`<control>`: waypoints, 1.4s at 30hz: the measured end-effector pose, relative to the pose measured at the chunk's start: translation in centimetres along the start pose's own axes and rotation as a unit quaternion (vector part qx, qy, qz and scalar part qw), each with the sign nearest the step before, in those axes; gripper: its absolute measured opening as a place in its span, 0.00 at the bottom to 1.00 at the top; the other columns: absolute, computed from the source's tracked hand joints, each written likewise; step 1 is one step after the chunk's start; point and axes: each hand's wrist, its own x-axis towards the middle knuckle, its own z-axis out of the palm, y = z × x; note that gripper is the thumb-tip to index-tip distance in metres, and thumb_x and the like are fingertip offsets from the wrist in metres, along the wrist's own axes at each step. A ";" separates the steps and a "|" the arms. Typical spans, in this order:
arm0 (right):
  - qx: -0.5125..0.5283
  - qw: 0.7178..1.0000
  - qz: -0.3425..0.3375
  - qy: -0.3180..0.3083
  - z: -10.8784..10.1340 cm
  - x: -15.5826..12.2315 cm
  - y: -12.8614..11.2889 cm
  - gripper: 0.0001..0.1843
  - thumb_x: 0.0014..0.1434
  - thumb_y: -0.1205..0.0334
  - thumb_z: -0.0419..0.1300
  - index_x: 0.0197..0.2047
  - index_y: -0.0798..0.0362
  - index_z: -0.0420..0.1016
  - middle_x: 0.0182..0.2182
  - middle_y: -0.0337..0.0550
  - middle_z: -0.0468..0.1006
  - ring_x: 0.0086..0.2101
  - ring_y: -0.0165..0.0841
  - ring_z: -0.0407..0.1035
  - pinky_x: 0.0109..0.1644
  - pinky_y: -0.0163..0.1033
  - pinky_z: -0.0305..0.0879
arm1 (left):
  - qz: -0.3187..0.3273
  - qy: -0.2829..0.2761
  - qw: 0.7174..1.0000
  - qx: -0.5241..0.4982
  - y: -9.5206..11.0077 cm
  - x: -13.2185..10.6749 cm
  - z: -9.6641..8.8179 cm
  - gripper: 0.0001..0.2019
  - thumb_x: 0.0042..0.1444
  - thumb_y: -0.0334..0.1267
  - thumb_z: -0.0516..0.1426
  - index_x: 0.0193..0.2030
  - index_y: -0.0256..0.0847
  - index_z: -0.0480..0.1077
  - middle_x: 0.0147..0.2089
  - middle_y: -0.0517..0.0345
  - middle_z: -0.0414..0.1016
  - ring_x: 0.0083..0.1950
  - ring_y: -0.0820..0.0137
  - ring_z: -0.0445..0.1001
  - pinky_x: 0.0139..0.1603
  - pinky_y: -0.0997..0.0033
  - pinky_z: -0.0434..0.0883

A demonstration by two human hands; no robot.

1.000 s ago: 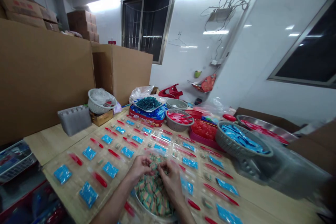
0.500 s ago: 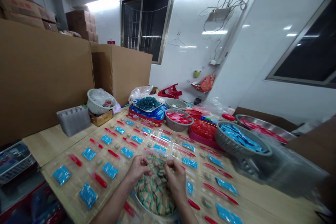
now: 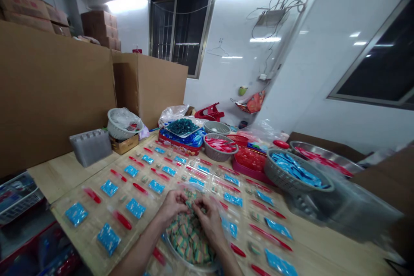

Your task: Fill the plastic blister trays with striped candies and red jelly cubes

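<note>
Head view: left hand [image 3: 173, 207] and right hand [image 3: 208, 216], fingers narrowed, close together over the bowl [image 3: 179, 260] heaped with green-and-tan striped pieces [image 3: 190, 239]; can't tell whether either's gripping one! Blue packets [image 3: 110, 188] lie either side on the tabletop [image 3: 73, 166].

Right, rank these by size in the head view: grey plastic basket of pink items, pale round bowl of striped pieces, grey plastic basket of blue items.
1. Pale round bowl, partly hidden
2. Basket of blue items
3. Basket of pink items
</note>
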 end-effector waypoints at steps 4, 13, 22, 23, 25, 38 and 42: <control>0.018 1.000 0.012 -0.020 -0.1 0.1 0.3 0.07 0.50 0.59 0.60 0.26 0.54 0.73 0.24 0.40 0.74 0.29 0.34 0.67 0.33 0.34 0.61 | 0.000 0.003 1.000 -0.004 0.1 -0.1 0.0 0.10 0.30 0.26 0.62 0.24 0.36 0.69 0.20 0.63 0.73 0.22 0.71 0.72 0.26 0.73 0.68; 0.077 0.996 0.023 -0.048 -0.4 0.3 0.6 0.10 0.48 0.55 0.62 0.23 0.53 0.72 0.26 0.42 0.76 0.31 0.36 0.68 0.35 0.36 0.63 | 0.007 -0.011 1.000 0.004 -0.1 0.1 -0.1 0.10 0.30 0.27 0.64 0.24 0.35 0.70 0.21 0.60 0.74 0.23 0.71 0.72 0.26 0.73 0.67; 0.022 0.999 0.005 -0.025 -0.3 0.1 -0.1 0.08 0.47 0.59 0.63 0.32 0.53 0.75 0.26 0.40 0.75 0.29 0.35 0.68 0.32 0.35 0.63 | 0.068 -0.012 0.994 0.079 -1.5 0.7 -0.4 0.07 0.35 0.28 0.61 0.25 0.36 0.69 0.21 0.63 0.71 0.24 0.71 0.71 0.27 0.74 0.67; 0.019 0.999 0.001 -0.027 -0.4 0.0 -0.3 0.10 0.48 0.59 0.63 0.35 0.52 0.76 0.27 0.41 0.76 0.29 0.35 0.69 0.33 0.35 0.63 | 0.078 -0.008 0.992 0.096 -1.6 0.8 -0.4 0.07 0.36 0.27 0.60 0.26 0.36 0.69 0.22 0.62 0.71 0.25 0.71 0.71 0.27 0.74 0.67; 0.016 0.999 -0.008 -0.028 -0.4 0.0 -0.4 0.10 0.51 0.56 0.61 0.36 0.51 0.78 0.30 0.42 0.78 0.31 0.36 0.70 0.35 0.36 0.64 | 0.091 -0.004 0.989 0.119 -1.7 0.8 -0.4 0.08 0.36 0.25 0.59 0.27 0.35 0.70 0.23 0.61 0.72 0.26 0.71 0.71 0.28 0.76 0.66; 0.028 0.999 0.010 -0.031 -0.5 0.0 0.2 0.12 0.50 0.54 0.62 0.35 0.52 0.79 0.31 0.45 0.80 0.33 0.39 0.71 0.35 0.38 0.65 | 0.043 -0.007 0.998 0.050 -0.7 0.3 0.0 0.08 0.34 0.30 0.63 0.25 0.35 0.71 0.22 0.61 0.73 0.24 0.70 0.72 0.28 0.72 0.68; 0.024 1.000 -0.002 -0.019 -0.5 -0.1 0.3 0.10 0.49 0.59 0.62 0.36 0.50 0.79 0.33 0.44 0.80 0.35 0.40 0.72 0.38 0.40 0.66 | 0.031 0.009 0.999 0.036 -0.2 0.3 0.0 0.10 0.33 0.32 0.65 0.26 0.35 0.74 0.22 0.60 0.75 0.23 0.70 0.72 0.27 0.72 0.68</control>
